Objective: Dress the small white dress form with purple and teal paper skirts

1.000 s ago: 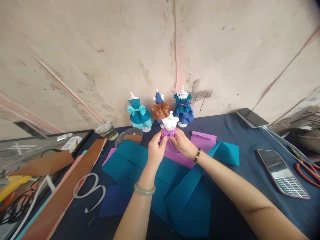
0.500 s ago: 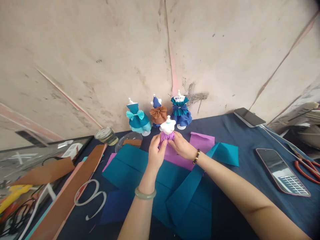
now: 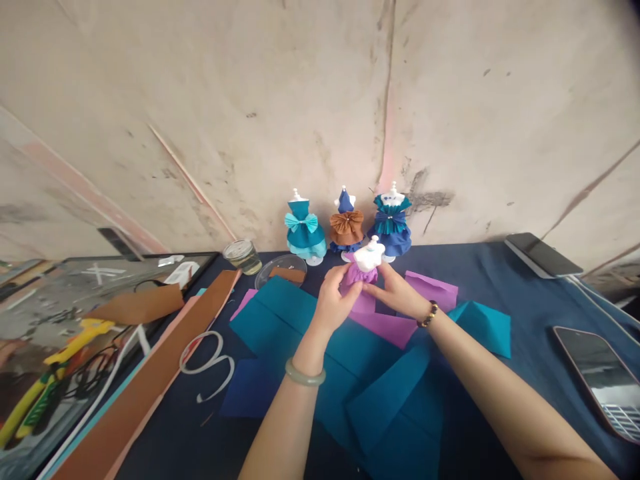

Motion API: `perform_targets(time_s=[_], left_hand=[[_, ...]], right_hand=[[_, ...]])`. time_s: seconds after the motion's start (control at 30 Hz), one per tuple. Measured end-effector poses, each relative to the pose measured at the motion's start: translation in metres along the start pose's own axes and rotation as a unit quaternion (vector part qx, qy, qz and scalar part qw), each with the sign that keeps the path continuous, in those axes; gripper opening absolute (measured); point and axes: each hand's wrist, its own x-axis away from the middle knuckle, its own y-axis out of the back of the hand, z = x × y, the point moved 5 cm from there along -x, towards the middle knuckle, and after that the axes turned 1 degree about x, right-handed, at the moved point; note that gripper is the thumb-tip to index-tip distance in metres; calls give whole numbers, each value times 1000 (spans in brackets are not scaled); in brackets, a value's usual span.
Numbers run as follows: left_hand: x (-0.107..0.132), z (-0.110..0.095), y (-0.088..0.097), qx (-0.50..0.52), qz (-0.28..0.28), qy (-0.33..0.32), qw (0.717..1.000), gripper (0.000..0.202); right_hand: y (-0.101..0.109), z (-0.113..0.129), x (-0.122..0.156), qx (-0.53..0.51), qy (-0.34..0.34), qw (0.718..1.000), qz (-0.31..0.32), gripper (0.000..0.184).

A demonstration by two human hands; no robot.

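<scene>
Step in hand (by judgement, fitting rather than cutting): settling the gathered purple skirt [image 3: 362,275] around the lower torso of the white form [image 3: 371,255]. Position of form: between both hands, neck knob uppermost, leaning slightly toward the right. Base hidden behind skirt and hands; contact with the table [image 3: 475,273] not verifiable.

Left hand [image 3: 336,300]: closed on the skirt, thumb across the front, fingers at the left side and behind. Right hand [image 3: 403,291]: thumb low at the front, close to the left thumb; fingers alongside the right of the form, with a gap between thumb and fingers. Firmness of right-hand hold: not possible to tell.

Beyond the grip, near the wall: three upright dolls, teal [image 3: 305,235], brown-bowed [image 3: 347,230] and blue-skirted [image 3: 393,220]. Below and nearer than the grip: purple cloth [image 3: 389,328], then teal cloth [image 3: 383,350]. Left of the grip, well apart: dish [image 3: 259,275] and jar [image 3: 241,256]. Right of the grip, well apart: phone [image 3: 595,363].

Next move, by judgement: calls for a steady left pinch while evening the gathers around the waist with the right fingertips. Avoid downward pull; possible slipping of the gathers.
</scene>
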Motion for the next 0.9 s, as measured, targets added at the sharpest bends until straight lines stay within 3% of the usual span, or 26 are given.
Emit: perform_targets(time_s=[0.27, 0.43, 0.63, 0.77, 0.9], left_hand=[[1, -14, -5, -34, 12, -55, 998, 31], [0, -15, -1, -61, -10, -68, 996, 30], [2, -9, -4, 13, 30, -44, 999, 56], [1, -8, -3, -26, 43, -73, 996, 39], [-2, -4, 4, -30, 18, -60, 998, 31]], right_hand=[[13, 24, 0, -49, -11, 998, 25, 61], [15, 22, 0, -11, -15, 999, 32, 52], [13, 16, 1, 23, -26, 999, 32, 42], [11, 16, 1, 8, -23, 999, 22, 41], [12, 18, 0, -4, -9, 1000, 15, 47]])
